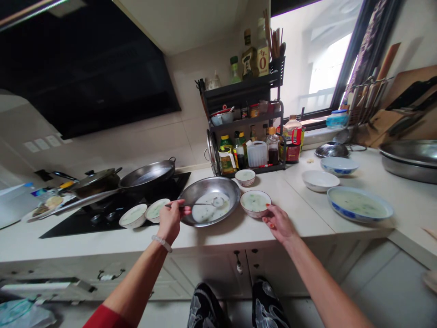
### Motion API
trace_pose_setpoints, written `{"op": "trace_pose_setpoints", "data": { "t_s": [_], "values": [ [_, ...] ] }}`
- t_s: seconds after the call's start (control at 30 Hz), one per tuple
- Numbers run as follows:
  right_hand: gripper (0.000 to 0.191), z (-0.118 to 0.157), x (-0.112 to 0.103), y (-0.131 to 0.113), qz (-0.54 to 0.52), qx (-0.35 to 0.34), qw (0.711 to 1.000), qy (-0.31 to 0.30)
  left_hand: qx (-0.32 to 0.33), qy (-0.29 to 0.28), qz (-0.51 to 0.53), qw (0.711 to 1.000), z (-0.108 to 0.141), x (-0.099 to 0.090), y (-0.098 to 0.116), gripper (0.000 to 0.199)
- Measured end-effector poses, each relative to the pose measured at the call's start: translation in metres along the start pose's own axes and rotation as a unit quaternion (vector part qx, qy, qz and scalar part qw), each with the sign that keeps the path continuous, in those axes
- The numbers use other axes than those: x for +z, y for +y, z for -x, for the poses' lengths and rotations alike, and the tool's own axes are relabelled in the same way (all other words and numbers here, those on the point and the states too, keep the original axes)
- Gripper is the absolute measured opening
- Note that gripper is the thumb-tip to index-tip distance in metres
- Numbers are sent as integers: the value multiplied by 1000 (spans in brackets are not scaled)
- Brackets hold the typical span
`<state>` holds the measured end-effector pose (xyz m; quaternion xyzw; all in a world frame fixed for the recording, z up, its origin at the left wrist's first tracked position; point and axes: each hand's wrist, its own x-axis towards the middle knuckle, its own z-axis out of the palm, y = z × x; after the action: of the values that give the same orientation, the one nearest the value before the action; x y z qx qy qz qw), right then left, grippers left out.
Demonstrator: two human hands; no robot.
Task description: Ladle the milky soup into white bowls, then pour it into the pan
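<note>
My left hand [172, 217] is closed round the handle of a metal spoon [217, 202], whose bowl is over the pale, green-flecked liquid in a wide steel basin [234, 196]. My right hand [280, 222] grips the right side of a small bowl [255, 203] of the same pale liquid, beside the basin. Another small filled bowl [245, 177] stands behind it. To the left of the basin are two more filled bowls, one [134, 216] at the stove's front edge and one [157, 210] partly hidden by my left hand.
A wok [148, 175] and a lidded pot [97, 181] sit on the black stove [102, 218] at left. A black rack [244, 123] of bottles stands behind the basin. On the right are a large blue-rimmed dish [360, 204] of liquid, a white bowl [320, 181] and steel pans [411, 159].
</note>
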<state>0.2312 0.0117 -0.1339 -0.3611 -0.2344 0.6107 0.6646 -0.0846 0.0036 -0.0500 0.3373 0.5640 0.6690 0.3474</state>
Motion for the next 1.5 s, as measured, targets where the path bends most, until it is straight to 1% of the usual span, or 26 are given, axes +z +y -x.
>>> {"op": "trace_pose_setpoints", "data": {
  "t_s": [0.37,0.73,0.87,1.03,1.17,1.33,1.4,1.5],
  "values": [
    [33,-1,-1,1,4,-1,1000,3,-7,-3,0,1000,5,2,5,15],
    [34,0,0,0,1,-4,1000,-5,9,-14,-9,1000,0,0,-2,15],
    [34,0,0,0,2,-4,1000,-4,1,-7,-10,1000,2,1,2,15],
    [34,1,1,0,4,0,1000,1,7,-4,8,1000,5,5,16,18],
    [34,0,0,1,4,1,1000,5,25,-18,20,999,12,13,30,23],
    [33,-1,-1,1,4,-3,1000,-2,37,-71,39,996,32,33,45,26],
    [32,-1,-2,1,3,-2,1000,-2,36,-95,43,994,41,44,47,25],
    [33,-1,-1,1,2,0,1000,4,38,-122,41,991,54,57,45,24]
  ]
}}
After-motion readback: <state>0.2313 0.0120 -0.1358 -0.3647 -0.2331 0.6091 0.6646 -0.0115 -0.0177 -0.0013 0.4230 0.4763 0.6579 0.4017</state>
